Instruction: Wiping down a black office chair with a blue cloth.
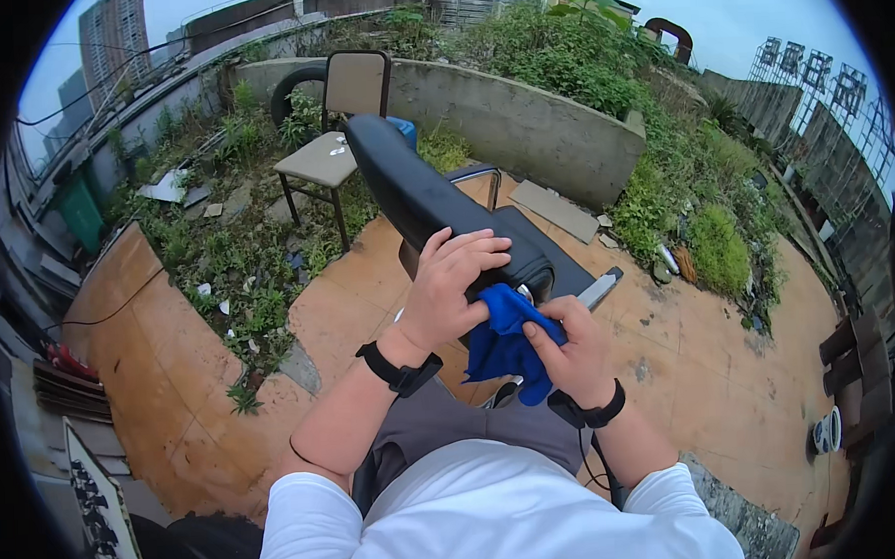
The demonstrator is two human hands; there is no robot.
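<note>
In front of me is a black padded chair with a smooth, leather-like back (420, 187). Its top edge slants from the far left down toward my hands. My left hand (443, 294) grips that edge, fingers bent over the top and thumb beside a blue cloth (504, 342). Pinched between the thumb and fingers of my right hand (573, 349), the cloth bunches against the near end of the chair back and hangs below it. A small shiny metal part (525, 293) shows just above the cloth. Beyond the back lie the dark seat and a silver armrest (601, 289).
A beige chair (320, 158) with scraps on its seat stands at the far left, near a tire (298, 92). Behind runs a low concrete wall (521, 119). Weeds border the orange tiled floor (698, 389). A white bucket (825, 431) stands at the right.
</note>
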